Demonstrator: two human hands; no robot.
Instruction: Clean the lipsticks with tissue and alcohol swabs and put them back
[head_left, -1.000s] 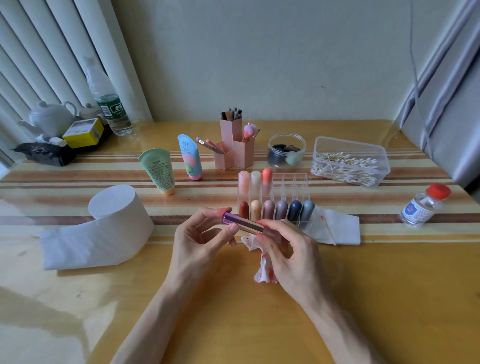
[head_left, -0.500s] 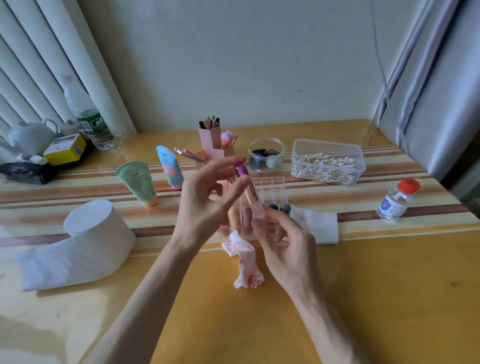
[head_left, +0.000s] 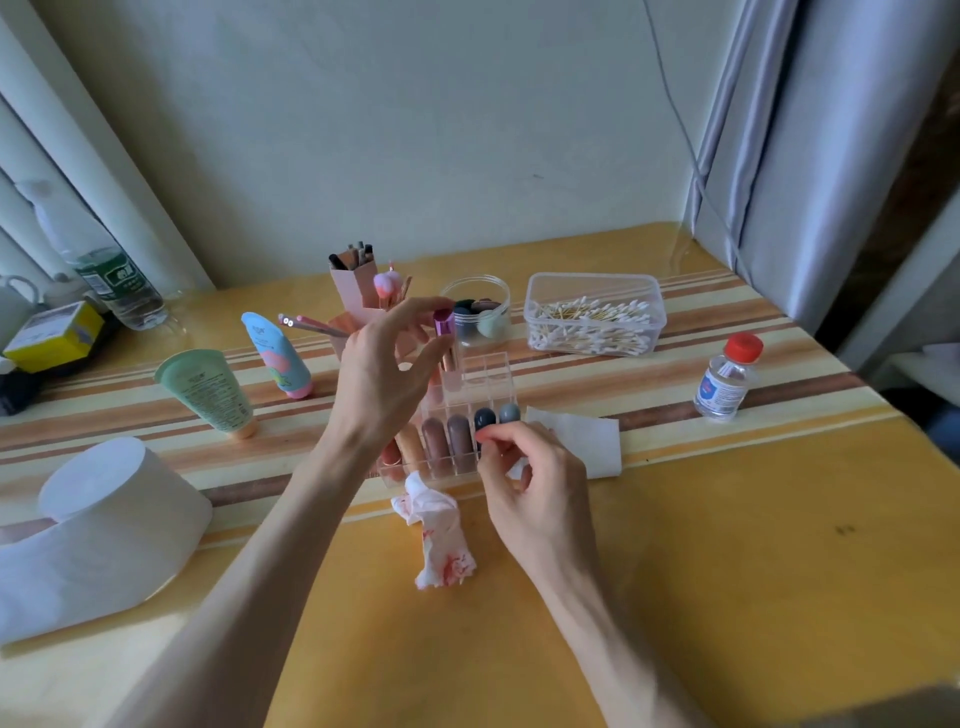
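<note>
My left hand (head_left: 387, 371) pinches a purple-capped lipstick (head_left: 447, 340) upright, its lower end in the back row of the clear lipstick organizer (head_left: 491, 371). Several capped lipsticks (head_left: 460, 434) stand in the organizer's front row. My right hand (head_left: 530, 480) hovers at the organizer's front right corner with fingers curled, holding nothing that I can see. A crumpled tissue (head_left: 441, 535) stained red lies on the table just in front of the organizer. A folded white tissue (head_left: 587, 439) lies to its right. The alcohol bottle (head_left: 727, 379) with a red cap stands further right.
A tub of cotton swabs (head_left: 595, 314) and a jar of sponges (head_left: 478, 312) sit behind the organizer, with pink brush holders (head_left: 358, 288). Two cosmetic tubes (head_left: 208, 392) stand left. A toilet paper roll (head_left: 111, 519) lies near left. A water bottle (head_left: 111, 280) stands far left.
My left hand has carried the lipstick from in front of the organizer up and back, turning it upright into the back row. My right hand let go of it; the stained tissue now lies on the table.
</note>
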